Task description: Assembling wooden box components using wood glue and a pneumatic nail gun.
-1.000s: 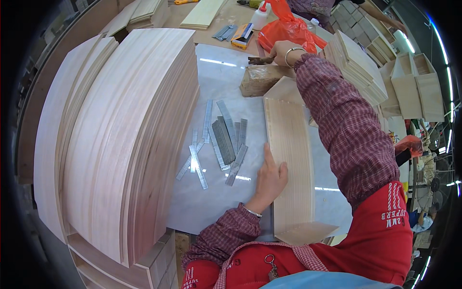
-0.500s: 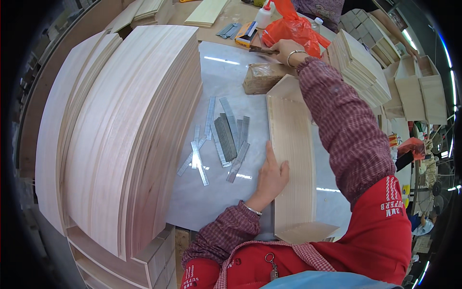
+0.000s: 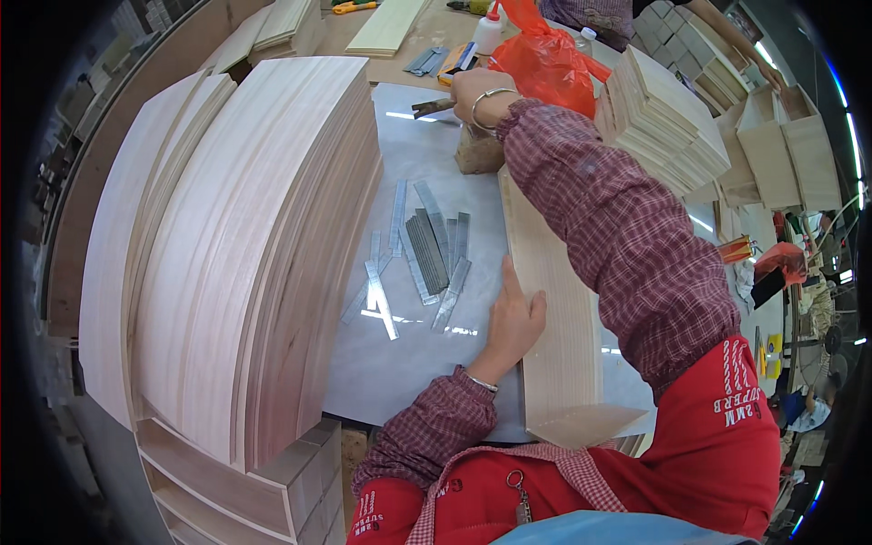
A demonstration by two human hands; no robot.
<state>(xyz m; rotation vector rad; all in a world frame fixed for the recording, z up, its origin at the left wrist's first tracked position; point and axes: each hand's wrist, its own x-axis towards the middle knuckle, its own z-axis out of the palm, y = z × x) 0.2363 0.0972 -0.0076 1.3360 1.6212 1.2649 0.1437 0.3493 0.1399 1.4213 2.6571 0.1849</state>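
Has a long pale board (image 3: 556, 336) on the glossy surface (image 3: 409, 368), immediately right of the left hand (image 3: 511, 331), with its long axis running away from the body toward the right hand (image 3: 479, 93). Lies nearer to the left hand, in contact with it along the left edge; seen from the right hand, stretches back toward the body and somewhat rightward (with the far end hidden beneath the right sleeve (image 3: 604, 218)). Meets a tilted-looking end panel (image 3: 586, 424) at the near end.

With the left hand, rests lightly on the board: index finger straight along the edge, thumb spread well away from it, nothing gripped between them. With the right hand, holds a dark, notched tool (image 3: 431, 107), fingers wrapped around it and largely out of sight, notched end pointing left. Hovers close by a brownish block (image 3: 479, 154); cannot tell whether touching it.

Left of the board, shows scattered silver strips (image 3: 381, 300) around a darker bundle (image 3: 427, 252), then a tall stack of curved boards (image 3: 236, 254). Beyond the right hand, shows a crumpled red bag (image 3: 545, 77).
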